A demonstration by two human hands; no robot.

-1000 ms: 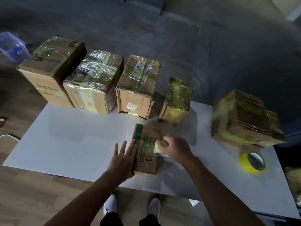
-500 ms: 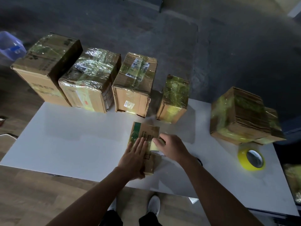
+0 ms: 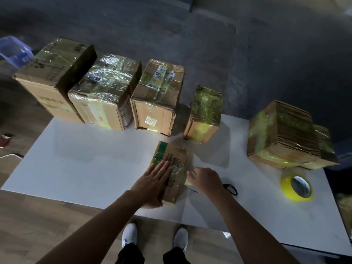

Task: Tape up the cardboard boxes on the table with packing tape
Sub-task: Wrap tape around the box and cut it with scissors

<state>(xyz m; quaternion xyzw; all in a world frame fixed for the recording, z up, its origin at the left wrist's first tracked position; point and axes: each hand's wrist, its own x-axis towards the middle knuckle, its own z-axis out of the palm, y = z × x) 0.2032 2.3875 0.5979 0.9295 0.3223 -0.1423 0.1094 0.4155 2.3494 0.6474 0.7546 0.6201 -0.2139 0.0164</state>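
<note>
A small flat cardboard box (image 3: 176, 155) with a green stripe lies on the white table (image 3: 85, 168), near its front edge. My left hand (image 3: 152, 185) lies flat on the box's top with straight fingers, pressing on shiny tape there. My right hand (image 3: 204, 181) is at the box's right side, its curled fingertips on a yellowish strip of tape (image 3: 190, 181) against the box. A yellow roll of packing tape (image 3: 296, 187) lies flat to the right, apart from both hands.
Several taped boxes stand along the table's back edge: a big one (image 3: 55, 80) at far left, a small one (image 3: 205, 113) behind the flat box, a stack (image 3: 285, 134) at right. Black scissors (image 3: 231, 188) lie by my right wrist. A blue bin (image 3: 15, 50) sits on the floor.
My left hand has slid from the box's left edge onto its top. My right hand has stayed at the box's right side, shifting slightly toward me.
</note>
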